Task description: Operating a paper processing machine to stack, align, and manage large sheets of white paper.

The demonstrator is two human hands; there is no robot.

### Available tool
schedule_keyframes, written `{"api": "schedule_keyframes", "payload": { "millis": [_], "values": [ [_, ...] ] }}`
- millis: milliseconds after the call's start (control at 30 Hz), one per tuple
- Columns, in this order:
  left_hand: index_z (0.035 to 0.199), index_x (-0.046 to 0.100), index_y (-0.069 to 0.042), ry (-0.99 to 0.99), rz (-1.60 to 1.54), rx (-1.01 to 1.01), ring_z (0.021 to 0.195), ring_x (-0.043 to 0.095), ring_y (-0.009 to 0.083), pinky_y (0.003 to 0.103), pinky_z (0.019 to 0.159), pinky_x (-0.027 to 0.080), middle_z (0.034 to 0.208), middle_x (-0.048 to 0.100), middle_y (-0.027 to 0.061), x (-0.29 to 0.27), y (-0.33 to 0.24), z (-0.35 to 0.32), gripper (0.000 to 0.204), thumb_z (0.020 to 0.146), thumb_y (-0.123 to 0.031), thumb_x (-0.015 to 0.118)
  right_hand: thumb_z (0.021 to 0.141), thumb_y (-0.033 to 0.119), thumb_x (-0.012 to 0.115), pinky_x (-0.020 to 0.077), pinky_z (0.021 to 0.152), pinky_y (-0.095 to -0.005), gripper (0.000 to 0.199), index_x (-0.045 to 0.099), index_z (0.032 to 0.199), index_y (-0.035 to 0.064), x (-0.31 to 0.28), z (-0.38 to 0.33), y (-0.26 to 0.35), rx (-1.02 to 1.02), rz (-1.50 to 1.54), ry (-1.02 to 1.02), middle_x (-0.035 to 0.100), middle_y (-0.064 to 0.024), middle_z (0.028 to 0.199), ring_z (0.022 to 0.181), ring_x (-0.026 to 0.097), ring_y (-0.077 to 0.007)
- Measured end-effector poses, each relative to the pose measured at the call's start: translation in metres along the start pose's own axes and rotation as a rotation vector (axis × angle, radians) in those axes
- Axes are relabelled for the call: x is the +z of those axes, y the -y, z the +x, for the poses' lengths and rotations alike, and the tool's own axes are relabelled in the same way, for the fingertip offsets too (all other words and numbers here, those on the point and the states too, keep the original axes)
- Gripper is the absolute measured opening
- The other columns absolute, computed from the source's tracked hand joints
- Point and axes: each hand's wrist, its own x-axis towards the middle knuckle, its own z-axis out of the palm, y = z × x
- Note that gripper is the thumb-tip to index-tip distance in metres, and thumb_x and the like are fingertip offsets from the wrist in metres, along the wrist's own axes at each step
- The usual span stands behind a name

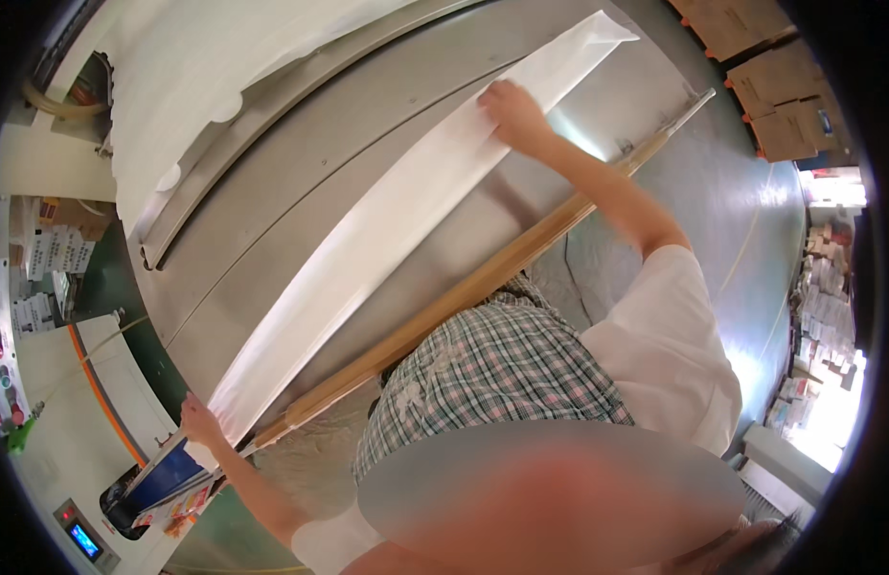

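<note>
A long, narrow folded white sheet (368, 230) lies slantwise across the metal table (262, 240); whether it is cloth, paper or film I cannot tell. Its near left end sits in my left hand (201, 423), whose fingers close over the edge by the table's corner. Further up the strip, my right hand (514, 116) has its fingers bent down over the far edge, gripping it there. Beyond my right hand the loose end of the sheet spreads into a slightly crumpled tip at the top.
A wooden bar (435, 321) runs along the table's front edge, close to my body. Across the back lies a curved metal rail (272, 120), with more white sheet (181, 86) behind it. A machine panel with buttons (2, 335) stands left. Cardboard boxes (780, 105) are stacked at far right.
</note>
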Motion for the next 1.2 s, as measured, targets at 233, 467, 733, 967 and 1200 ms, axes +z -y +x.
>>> {"api": "schedule_keyframes", "payload": {
  "millis": [233,467,733,967,1200],
  "values": [
    [0.102,0.058,-0.01,0.153,-0.215,0.107,0.101,0.049,0.0342,0.049,0.086,0.036,0.105,0.057,0.0096,-0.024,-0.176,-0.042,0.037,0.09,-0.038,0.036,0.061,-0.004,0.056,0.0465,0.075,-0.0348,0.027,0.056,0.085,0.0079,-0.047,-0.003,-0.159,0.327,-0.158,-0.147,0.051,-0.0053,0.091,0.094,0.047,-0.0258],
    [0.111,0.056,-0.02,0.167,-0.146,-0.086,0.122,0.031,0.0314,0.061,0.094,0.02,0.122,0.05,0.0033,-0.043,-0.256,-0.065,0.045,0.088,-0.049,0.03,0.064,-0.003,0.056,0.0463,0.073,-0.0362,0.036,0.052,0.097,0.0092,-0.059,-0.013,-0.203,0.009,0.056,-0.062,0.051,-0.0056,0.09,0.091,0.05,-0.0251],
    [0.111,0.056,-0.018,0.196,-0.12,-0.176,0.121,0.033,0.0281,0.058,0.096,0.016,0.121,0.051,0.002,-0.039,-0.256,-0.067,0.049,0.088,-0.051,0.029,0.074,0.005,0.051,0.0468,0.073,-0.0357,0.033,0.05,0.106,0.0117,-0.051,0.006,-0.27,0.14,-0.456,0.021,0.053,-0.008,0.09,0.088,0.054,-0.0239],
    [0.108,0.057,-0.015,0.202,-0.067,-0.176,0.121,0.032,0.0324,0.061,0.093,0.021,0.119,0.052,0.0031,-0.049,-0.265,-0.066,0.05,0.088,-0.052,0.028,0.075,0.015,0.052,0.0479,0.069,-0.0384,0.027,0.052,0.102,0.0148,-0.045,0.009,-0.389,0.776,-0.397,-0.085,0.06,-0.009,0.091,0.086,0.059,-0.0294],
    [0.109,0.056,-0.016,0.252,-0.118,-0.185,0.124,0.029,0.0333,0.063,0.091,0.022,0.122,0.049,0.003,-0.052,-0.277,-0.062,0.05,0.088,-0.051,0.028,0.076,0.027,0.056,0.0487,0.064,-0.0337,0.03,0.056,0.096,0.0045,-0.029,-0.002,-0.446,0.928,0.379,-0.44,0.064,-0.0101,0.083,0.066,0.063,-0.0235]
  ]
}}
